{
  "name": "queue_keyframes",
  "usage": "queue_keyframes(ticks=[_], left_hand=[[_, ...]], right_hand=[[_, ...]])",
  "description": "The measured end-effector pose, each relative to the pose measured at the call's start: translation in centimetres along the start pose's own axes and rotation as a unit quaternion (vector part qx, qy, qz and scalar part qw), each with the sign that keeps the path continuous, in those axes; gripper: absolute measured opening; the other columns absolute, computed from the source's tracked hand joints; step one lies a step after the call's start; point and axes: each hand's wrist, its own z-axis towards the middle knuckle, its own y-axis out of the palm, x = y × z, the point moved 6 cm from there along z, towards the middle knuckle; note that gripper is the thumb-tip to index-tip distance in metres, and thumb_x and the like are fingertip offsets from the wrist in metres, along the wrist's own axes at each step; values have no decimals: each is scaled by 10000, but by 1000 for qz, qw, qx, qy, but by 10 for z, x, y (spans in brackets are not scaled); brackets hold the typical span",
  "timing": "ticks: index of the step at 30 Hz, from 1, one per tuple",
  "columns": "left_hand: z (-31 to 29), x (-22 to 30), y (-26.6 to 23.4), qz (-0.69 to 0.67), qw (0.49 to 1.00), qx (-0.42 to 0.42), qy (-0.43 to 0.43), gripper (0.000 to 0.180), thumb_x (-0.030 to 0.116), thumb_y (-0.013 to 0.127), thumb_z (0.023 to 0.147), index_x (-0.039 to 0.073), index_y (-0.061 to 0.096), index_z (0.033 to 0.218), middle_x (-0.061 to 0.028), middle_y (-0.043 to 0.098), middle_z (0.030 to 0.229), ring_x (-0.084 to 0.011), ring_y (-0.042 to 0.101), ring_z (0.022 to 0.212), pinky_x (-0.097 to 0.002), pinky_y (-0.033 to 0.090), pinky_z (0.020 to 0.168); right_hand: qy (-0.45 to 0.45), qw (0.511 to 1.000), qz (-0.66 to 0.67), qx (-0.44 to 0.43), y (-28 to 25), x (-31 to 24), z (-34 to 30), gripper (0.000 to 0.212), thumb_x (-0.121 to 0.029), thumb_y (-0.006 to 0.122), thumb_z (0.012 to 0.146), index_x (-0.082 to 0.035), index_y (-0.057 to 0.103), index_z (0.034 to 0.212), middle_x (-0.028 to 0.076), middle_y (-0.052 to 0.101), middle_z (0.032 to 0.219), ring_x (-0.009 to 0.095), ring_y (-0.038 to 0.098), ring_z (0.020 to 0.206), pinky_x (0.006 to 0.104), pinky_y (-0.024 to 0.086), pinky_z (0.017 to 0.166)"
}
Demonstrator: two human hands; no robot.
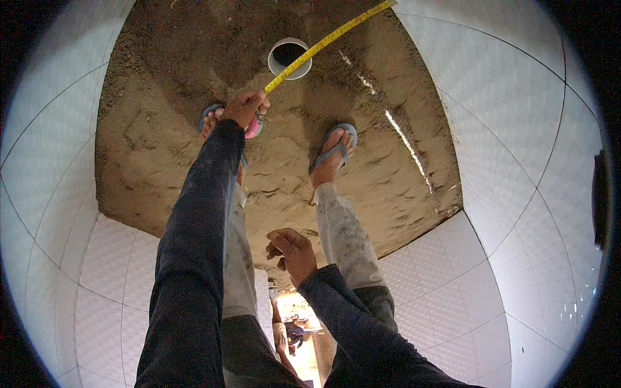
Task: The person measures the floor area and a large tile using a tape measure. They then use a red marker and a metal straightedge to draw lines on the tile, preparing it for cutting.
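The left hand (246,108) is pressed shut around the near end of a yellow tape measure blade (328,40), its fingers bent and the thumb side toward the right. From that grip the blade runs up and to the right — slightly bowed — across the right part of a white round pipe mouth (276,67) and on to the top edge of the view, near the right-hand wall. The pipe mouth is set in a brown sandy floor (278,158), with a dark hollow inside it. Just below the left hand a rounded pink and green object (253,127) shows, mostly hidden; whether it is the tape's case, I cannot tell.

The right hand (294,254) hangs between the legs, well apart from the blade, its fingers loosely curled with nothing visible in them. Both arms wear dark sleeves (187,278).

The right foot, in a grey-blue flip-flop (349,132), stands on the sand below and to the right of the pipe; the left foot (210,121) is partly covered by the left hand and sleeve. The trouser legs (343,233) are pale and stained. A broken white streak (407,143) slants over the sand on the right. White tiled walls (511,110) rise on both sides — their joints bent by the lens.
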Motion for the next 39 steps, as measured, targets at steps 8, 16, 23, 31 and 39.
queue_keyframes(ticks=[8, 16, 23, 31, 39], left_hand=[[-9, 14, 1, -6, 998, 23, -64, 357, 348, 527, 993, 46, 678, 877, -15, 627, 732, -102, 568, 655, -277, 450, 612], [-2, 0, -2, -12, 999, 31, -17, 385, 359, 537, 992, 32, 684, 853, -21, 628, 714, -125, 570, 674, -286, 456, 656], [1, 6, 1, -8, 1000, 21, 8, 370, 323, 527, 1000, 22, 674, 843, -31, 620, 704, -138, 579, 680, -300, 468, 671], [3, 0, -3, 28, 999, 27, 2, 373, 330, 518, 1000, 27, 675, 847, -29, 620, 694, -134, 579, 660, -293, 465, 645], [-4, 15, 0, 65, 995, 37, -61, 385, 364, 508, 1001, 48, 691, 879, -6, 634, 714, -107, 570, 641, -277, 458, 632]], right_hand=[[-11, 1000, 5, -4, 2, -12, 2, 236, -272, 603, 951, -48, 642, 1011, 38, 643, 795, 126, 631, 679, 242, 419, 464], [-13, 999, 34, -9, 3, -19, 3, 200, -242, 611, 948, -57, 647, 1015, 37, 645, 789, 131, 637, 675, 242, 417, 460], [-9, 1000, 12, 0, 3, -24, 4, 255, -311, 625, 913, -64, 644, 971, 44, 665, 785, 131, 653, 678, 254, 426, 490], [-9, 1000, 23, -3, 3, -23, 4, 228, -284, 615, 923, -66, 652, 979, 40, 662, 786, 128, 652, 680, 251, 420, 479], [-22, 999, 25, -8, 2, -25, 7, 201, -263, 604, 931, -75, 652, 982, 40, 660, 792, 123, 651, 680, 241, 415, 473]])
